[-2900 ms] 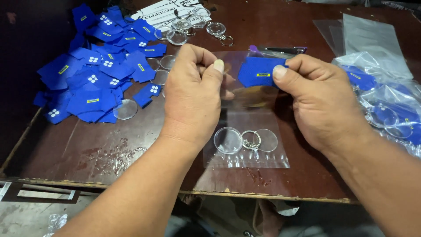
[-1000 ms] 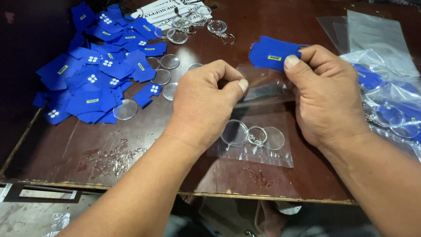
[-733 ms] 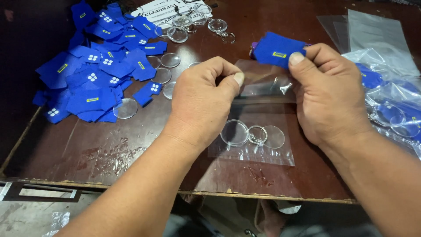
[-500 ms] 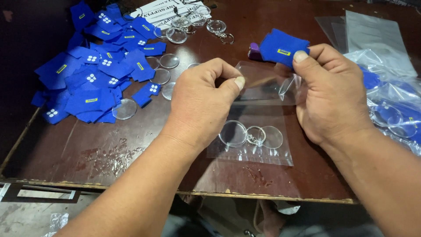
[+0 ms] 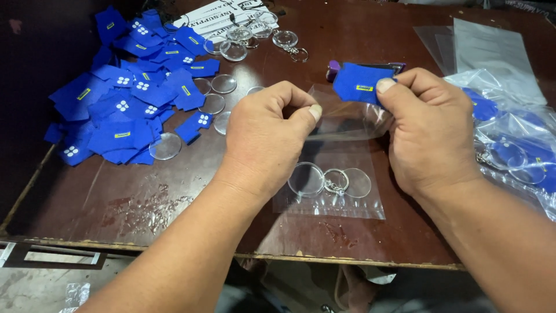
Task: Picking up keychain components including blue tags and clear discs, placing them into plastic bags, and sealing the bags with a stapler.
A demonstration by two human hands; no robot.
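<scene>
My left hand (image 5: pixel 269 133) pinches the left side of the mouth of a clear plastic bag (image 5: pixel 333 174) that lies on the brown table (image 5: pixel 145 197). My right hand (image 5: pixel 431 130) grips the bag's right side and, under its thumb, a small blue shirt-shaped piece (image 5: pixel 359 83) held above the bag's mouth. In the bottom of the bag lie clear round discs and a metal key ring (image 5: pixel 331 180).
A heap of blue shirt-shaped pieces (image 5: pixel 130 87) covers the table's left side, with loose clear discs (image 5: pixel 215 95) beside it. Key rings with discs (image 5: pixel 284 40) lie at the back near a printed sheet. Packed clear bags (image 5: pixel 509 145) pile up at the right. A purple object (image 5: pixel 333 68) sits behind the blue piece.
The right hand lifted the blue piece up and rightward, away from the bag's front, then brought it back slightly left. Both hands have pulled the bag's mouth wider.
</scene>
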